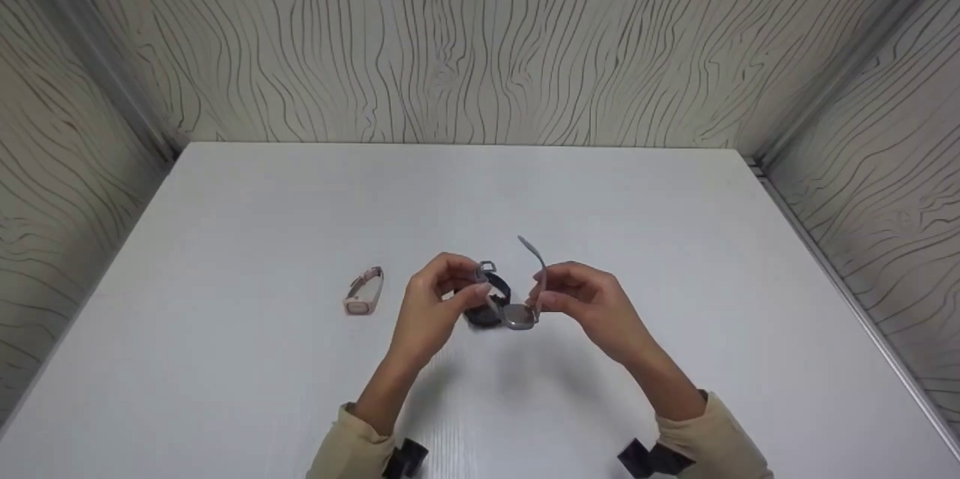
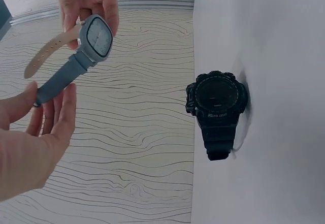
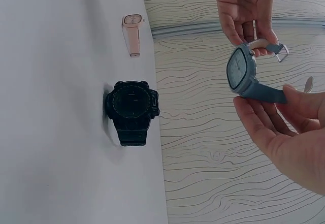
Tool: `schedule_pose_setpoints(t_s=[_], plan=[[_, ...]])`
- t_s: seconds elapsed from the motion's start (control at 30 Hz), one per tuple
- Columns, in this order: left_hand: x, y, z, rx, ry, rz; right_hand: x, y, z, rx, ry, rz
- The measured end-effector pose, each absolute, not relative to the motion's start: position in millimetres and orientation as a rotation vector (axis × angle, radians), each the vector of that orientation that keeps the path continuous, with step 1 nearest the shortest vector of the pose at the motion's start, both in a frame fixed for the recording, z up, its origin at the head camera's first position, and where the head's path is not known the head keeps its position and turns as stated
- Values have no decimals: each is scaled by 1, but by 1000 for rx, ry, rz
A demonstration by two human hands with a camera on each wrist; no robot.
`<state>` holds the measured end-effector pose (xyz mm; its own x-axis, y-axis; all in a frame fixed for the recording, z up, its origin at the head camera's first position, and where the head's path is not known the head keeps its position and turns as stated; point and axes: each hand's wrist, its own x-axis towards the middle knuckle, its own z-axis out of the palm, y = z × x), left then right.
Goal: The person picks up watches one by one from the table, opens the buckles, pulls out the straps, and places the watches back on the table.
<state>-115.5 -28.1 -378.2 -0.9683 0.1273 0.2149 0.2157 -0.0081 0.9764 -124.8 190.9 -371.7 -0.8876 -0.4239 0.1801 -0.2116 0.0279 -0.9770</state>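
Observation:
A grey-blue wristwatch with a squarish case is held up off the table, its strap unbuckled and spread apart. My left hand pinches the strap half that carries the buckle, between thumb and fingers. On the other side my right hand pinches the holed strap half close to the case. The left wrist view shows the watch's pale dial and the tan inner side of one strap half. Behind the left fingers, a black sport watch stands on the table, partly hidden in the head view.
A small pink watch, its strap closed in a loop, lies left of my left hand. The white table is bounded by wood-grain-patterned panels at the back and sides.

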Motion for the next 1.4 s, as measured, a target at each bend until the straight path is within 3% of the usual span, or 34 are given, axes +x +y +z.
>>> schedule_pose_setpoints(t_s=[0.6,1.4], plan=[[-129,-23,-398,-112,-1956,-2546,-133,193,-392,-464,1956,-2113],[-142,-1,-412,80,-2029,-2600,-140,201,-402,-108,1865,-2248]])
